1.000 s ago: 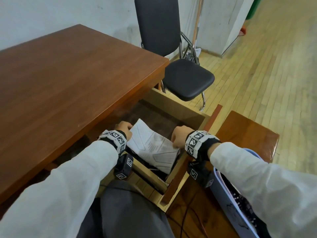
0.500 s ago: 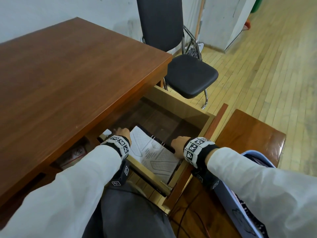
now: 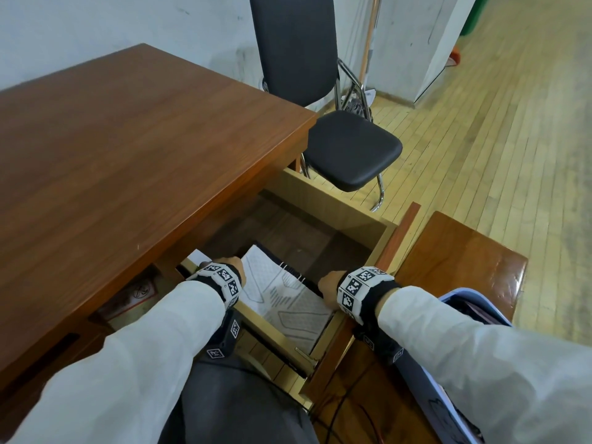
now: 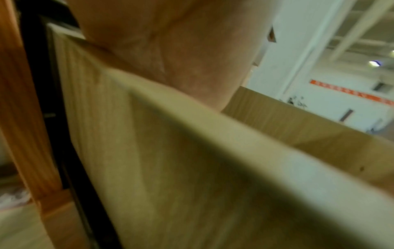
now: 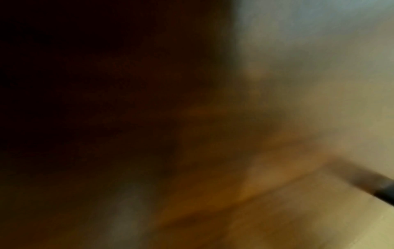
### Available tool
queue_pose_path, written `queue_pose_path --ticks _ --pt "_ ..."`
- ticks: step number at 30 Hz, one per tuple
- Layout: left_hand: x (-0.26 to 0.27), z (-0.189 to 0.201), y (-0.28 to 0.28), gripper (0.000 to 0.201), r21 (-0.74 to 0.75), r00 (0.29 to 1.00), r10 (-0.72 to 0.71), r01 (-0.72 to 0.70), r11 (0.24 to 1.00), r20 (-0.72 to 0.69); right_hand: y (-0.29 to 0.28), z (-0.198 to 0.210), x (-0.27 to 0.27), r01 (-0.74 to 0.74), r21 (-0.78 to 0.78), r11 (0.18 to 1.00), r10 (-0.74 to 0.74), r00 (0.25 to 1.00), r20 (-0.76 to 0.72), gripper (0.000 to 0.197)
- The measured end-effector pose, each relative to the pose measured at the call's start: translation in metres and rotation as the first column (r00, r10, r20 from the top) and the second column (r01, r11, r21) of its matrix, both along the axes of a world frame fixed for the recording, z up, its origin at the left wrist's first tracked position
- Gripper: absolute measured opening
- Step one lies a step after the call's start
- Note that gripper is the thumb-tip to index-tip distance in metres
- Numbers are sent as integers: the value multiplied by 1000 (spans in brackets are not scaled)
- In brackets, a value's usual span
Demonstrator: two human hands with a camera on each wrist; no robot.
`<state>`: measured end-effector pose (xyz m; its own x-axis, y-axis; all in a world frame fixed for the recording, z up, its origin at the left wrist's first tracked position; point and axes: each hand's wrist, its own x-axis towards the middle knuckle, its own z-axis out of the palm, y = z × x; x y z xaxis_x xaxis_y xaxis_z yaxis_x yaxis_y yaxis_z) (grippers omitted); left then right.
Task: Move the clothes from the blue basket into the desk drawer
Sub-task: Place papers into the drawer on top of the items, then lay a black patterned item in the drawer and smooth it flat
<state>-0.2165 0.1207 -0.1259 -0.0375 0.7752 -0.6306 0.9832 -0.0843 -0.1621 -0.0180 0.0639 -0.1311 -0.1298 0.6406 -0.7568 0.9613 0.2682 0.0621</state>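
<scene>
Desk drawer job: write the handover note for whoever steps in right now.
Left hand and right hand: both reach into the open desk drawer at either side of the folded white patterned garment; fingers are hidden, so grip unknown.
The garment lies at the drawer's near end.
Blue basket sits by the right arm with dark clothing visible inside.
Done: one garment is in the drawer.
Left: move the basket's remaining clothes.

No legible text is found | wrist bands (image 3: pixel 362 285): black-and-white square code markers only | wall banner (image 4: pixel 349 91): orange strip, white marks too blurred to be read
</scene>
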Motion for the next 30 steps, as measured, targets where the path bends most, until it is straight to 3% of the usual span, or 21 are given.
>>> queue_pose_path --ticks 4,7,10,12,16,19,22,25,28,30 --pt "1 5 -8 28 60 1000 9 -8 998 -14 -2 -2 3 10 20 1000 -11 1000 24 29" --pt "2 5 -9 40 106 999 49 -51 993 19 1 6 3 44 143 989 -40 999 -32 28" --pt "7 14 -13 58 126 983 120 -138 982 142 1 24 4 72 306 949 -33 991 -131 27" --pt "10 26 -16 58 173 954 150 -199 965 261 -3 40 6 151 348 925 -68 968 -240 29" --pt "28 62 -27 41 244 868 89 -234 941 488 -15 71 22 443 298 846 -235 810 -537 28" --pt "57 92 -44 28 281 789 7 -227 933 614 -28 95 42 568 298 767 -281 715 -641 25" --pt "98 117 -69 22 330 701 -105 -193 924 705 -51 116 70 615 314 724 -334 710 -620 23" --pt "145 131 -101 21 322 634 -211 -64 944 744 -85 129 103 644 317 697 -407 718 -564 23" --pt "182 129 -129 21 308 615 -273 51 950 740 -123 130 134 649 305 697 -508 747 -429 19" --pt "202 122 -145 23 280 614 -297 127 952 731 -146 125 151 637 305 708 -555 769 -316 26"
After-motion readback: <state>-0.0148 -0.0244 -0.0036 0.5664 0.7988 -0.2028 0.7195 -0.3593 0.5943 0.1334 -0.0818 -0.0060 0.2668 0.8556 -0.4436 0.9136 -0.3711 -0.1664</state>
